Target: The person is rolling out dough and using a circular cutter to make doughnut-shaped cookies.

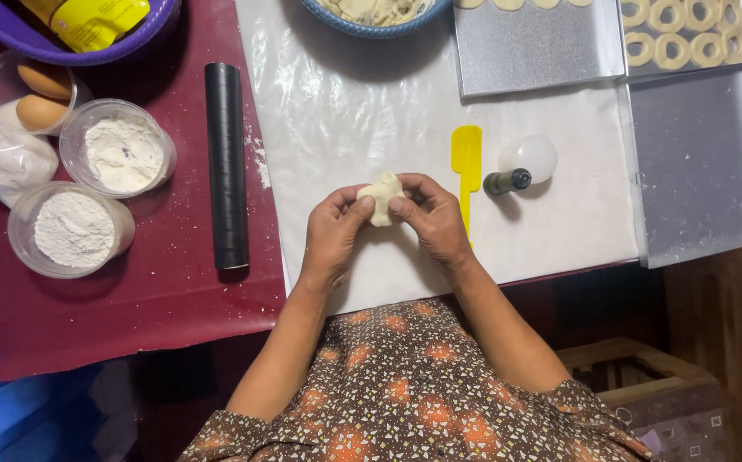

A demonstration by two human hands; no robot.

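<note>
Head view: both hands meet over the white sheet [345, 128] that covers the middle of the desk [157, 291]. The left hand [334, 235] and the right hand [433, 216] are both closed around 1 small lump of dough [381, 195], thumbs and fingertips pressing on it from either side. The dough is held just above the sheet, near its front edge, directly in front of the person's patterned brown top [405, 393].

Just right of the right hand lies a yellow spatula [467, 162], flat on the sheet, and beside that a small white bulb-shaped bottle with a dark cap [525, 162] lies on its side. Further right and along the far edge sit silver trays [705, 171]; the far right one carries rings of dough [688, 34]. A blue-rimmed bowl [377, 26] with pale dough pieces sits at the far edge of the sheet.

Left of the sheet, on the dark red cloth, a black rolling pin [226, 162] lies lengthwise, well apart from the hands. Beyond it stand 2 clear tubs of flour [118, 154], a tub holding 2 brown eggs [37, 94], a bag of white powder [7, 162] and a purple bowl [71, 43] with a yellow packet.
</note>
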